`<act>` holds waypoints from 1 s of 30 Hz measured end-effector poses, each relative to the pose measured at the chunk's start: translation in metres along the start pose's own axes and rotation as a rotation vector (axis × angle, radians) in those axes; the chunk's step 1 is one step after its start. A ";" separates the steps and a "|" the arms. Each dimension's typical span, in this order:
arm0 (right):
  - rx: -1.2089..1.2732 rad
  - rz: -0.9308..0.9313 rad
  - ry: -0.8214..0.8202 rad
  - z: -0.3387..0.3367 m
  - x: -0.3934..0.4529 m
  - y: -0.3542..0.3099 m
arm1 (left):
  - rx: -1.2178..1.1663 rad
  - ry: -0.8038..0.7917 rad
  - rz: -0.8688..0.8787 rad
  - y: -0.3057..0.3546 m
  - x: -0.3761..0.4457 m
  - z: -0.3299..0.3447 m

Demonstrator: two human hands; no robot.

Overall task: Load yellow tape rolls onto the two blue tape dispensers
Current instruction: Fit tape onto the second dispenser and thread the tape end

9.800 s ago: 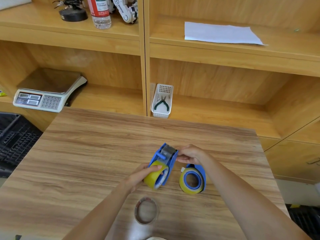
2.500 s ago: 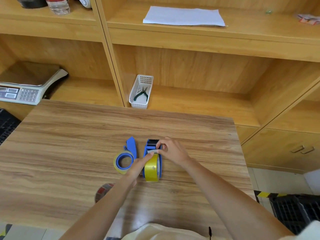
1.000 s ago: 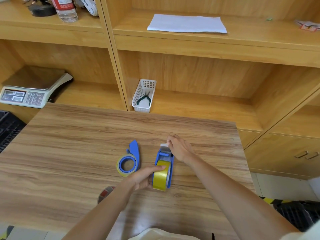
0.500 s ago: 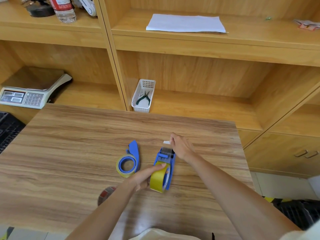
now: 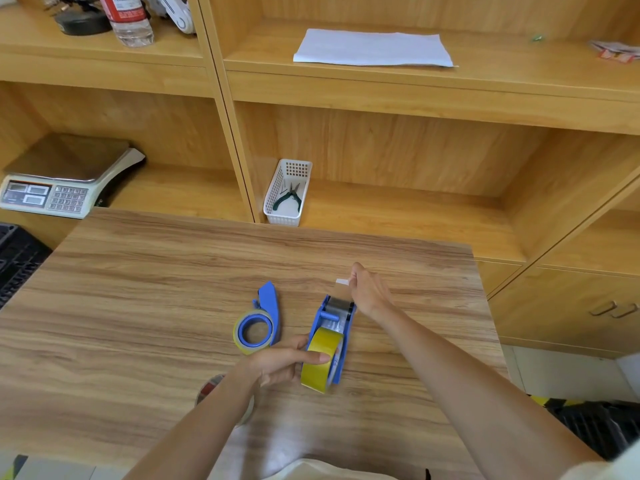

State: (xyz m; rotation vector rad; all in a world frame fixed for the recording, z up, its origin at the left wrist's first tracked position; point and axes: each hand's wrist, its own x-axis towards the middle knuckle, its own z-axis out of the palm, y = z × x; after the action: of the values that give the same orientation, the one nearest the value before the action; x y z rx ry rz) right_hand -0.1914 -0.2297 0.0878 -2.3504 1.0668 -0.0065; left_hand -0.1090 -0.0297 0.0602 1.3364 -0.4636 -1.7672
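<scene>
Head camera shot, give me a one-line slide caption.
Right hand pulls tape end through upright blue dispenser; left hand steadies its yellow roll.

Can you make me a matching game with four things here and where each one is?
Things:
1. pliers
2. paper
3. scale
4. bottle

Places:
A. top shelf, right section
B. white basket
C. top shelf, left section
D. lower shelf, left section

Pairs: 1-B, 2-A, 3-D, 4-C
</scene>
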 end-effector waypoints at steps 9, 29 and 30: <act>0.038 0.018 -0.023 -0.002 0.005 0.004 | 0.029 -0.020 -0.001 0.003 0.001 -0.001; 0.974 0.728 -0.416 -0.002 0.001 0.009 | -0.120 0.489 0.096 0.002 0.014 0.004; 1.010 0.752 -0.431 0.000 0.000 0.009 | -0.114 0.490 0.097 0.002 0.016 0.003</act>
State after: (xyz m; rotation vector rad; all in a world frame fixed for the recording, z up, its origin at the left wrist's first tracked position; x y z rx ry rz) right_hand -0.1975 -0.2344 0.0835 -0.9346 1.2470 0.1852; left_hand -0.1116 -0.0440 0.0535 1.5712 -0.1491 -1.3041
